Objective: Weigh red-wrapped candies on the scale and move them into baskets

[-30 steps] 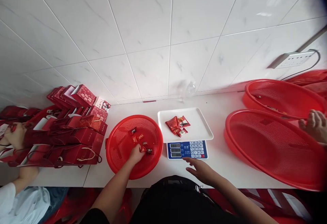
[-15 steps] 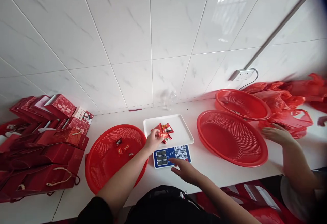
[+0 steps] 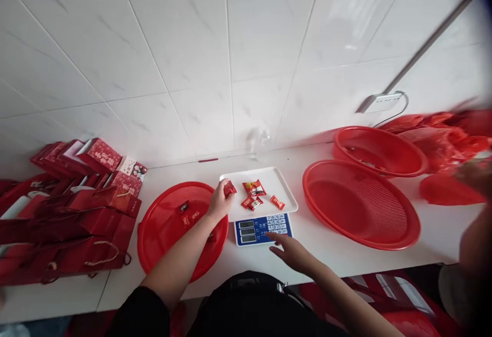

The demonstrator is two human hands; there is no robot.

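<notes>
My left hand (image 3: 220, 201) is closed on a red candy packet (image 3: 229, 189) at the left edge of the white scale tray (image 3: 282, 178). Several wrapped candies (image 3: 253, 189) lie on that tray, one apart to the right (image 3: 277, 202). My right hand (image 3: 291, 251) rests open, fingers spread, just in front of the blue electronic scale (image 3: 262, 228) and its keypad. Left of the scale a round red basket (image 3: 161, 224) holds a few small candies (image 3: 185, 207).
Red gift bags and boxes (image 3: 77, 209) crowd the counter's left end. Two large red baskets (image 3: 361, 204) (image 3: 380, 150) sit to the right, with red plastic bags (image 3: 442, 142) behind. Another person's blurred hand (image 3: 474, 173) shows at far right. A power strip (image 3: 378, 102) hangs on the tiled wall.
My left hand went from the red basket to the scale tray, then drew back to its left edge holding a red packet. The candies on the tray are more spread out.
</notes>
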